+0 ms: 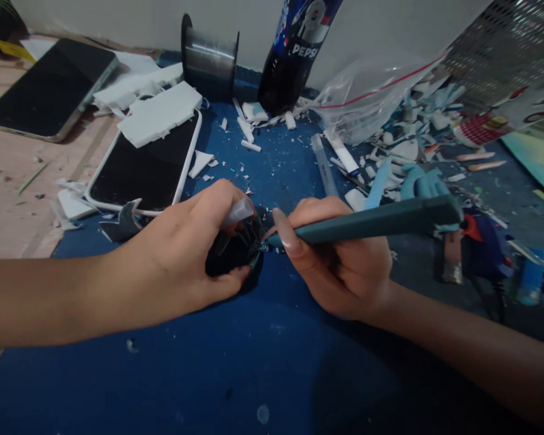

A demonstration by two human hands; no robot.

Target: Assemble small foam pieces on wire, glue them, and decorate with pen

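My left hand point(188, 254) is curled round a small dark piece point(236, 251) with spiky edges, pressing it against the blue mat point(254, 362). My right hand point(340, 260) grips a teal pen-shaped tool point(381, 222) like a pencil. Its tip touches the dark piece near the middle of the mat. Fingers hide most of the piece.
A phone in a white case point(145, 169) lies behind my left hand with white foam bits point(161, 115) on it. Another phone point(49, 87) sits far left. A wire spool point(208, 57), a Pepsi bottle point(294, 54), a plastic bag point(372, 96) and scattered scraps point(417, 151) crowd the back right.
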